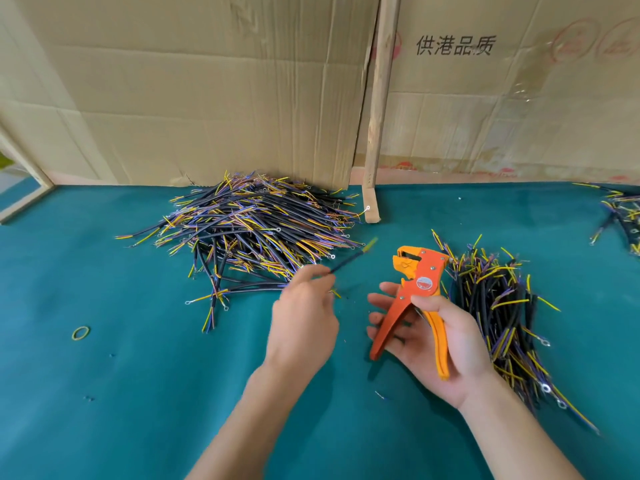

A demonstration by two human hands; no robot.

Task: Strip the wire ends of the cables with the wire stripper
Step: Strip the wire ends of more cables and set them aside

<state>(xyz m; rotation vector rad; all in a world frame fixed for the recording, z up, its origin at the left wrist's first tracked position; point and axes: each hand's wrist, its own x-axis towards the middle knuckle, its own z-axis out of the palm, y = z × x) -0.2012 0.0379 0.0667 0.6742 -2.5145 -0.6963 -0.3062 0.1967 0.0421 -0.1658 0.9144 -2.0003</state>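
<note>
Pinching one dark cable between thumb and fingers of the left hand, its blurred yellow-green tip raised and angled toward the head of the orange wire stripper, but not touching it. Cradling that stripper in the right hand, palm up, thumb curled over the upper handle near the pivot, fingers spread loosely under the two splayed handles; tool head pointing away, toward the cardboard wall. Lying behind the left hand on the teal table cover, a big heap of cables with yellow and purple wire ends. Resting just beside the right hand, partly behind it, a second bundle of cables. Showing at the far right edge, a third pile. Sitting alone to the left, a small rubber band.
</note>
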